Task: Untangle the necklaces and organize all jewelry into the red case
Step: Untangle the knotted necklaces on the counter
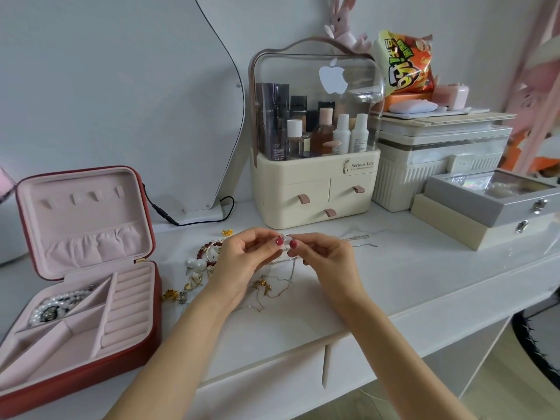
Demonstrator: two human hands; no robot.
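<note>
Right of the red case [151, 277], the left hand [245, 262] and right hand [325, 262] both pinch one thin chain [288, 269]. Pulling hard would likely tighten the tangle [266, 287] or snap a link.

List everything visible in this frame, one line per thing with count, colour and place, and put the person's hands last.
red case: one, red outside, pink inside, open at left on the table
pearl necklace: one, white, in the case's rear-left compartment
loose jewelry: a pile, gold, pearl and dark red, on the table beside the case
thin chains: tangled, silver and gold, under the hands
silver chain: one, silver, on the table right of the hands
cosmetics organizer: one, cream with clear cover, centre back
snack bag: one, orange, back right
grey box: one, grey, right
table: one, white
left hand: one, pinching a chain
right hand: one, pinching the same chain
</note>
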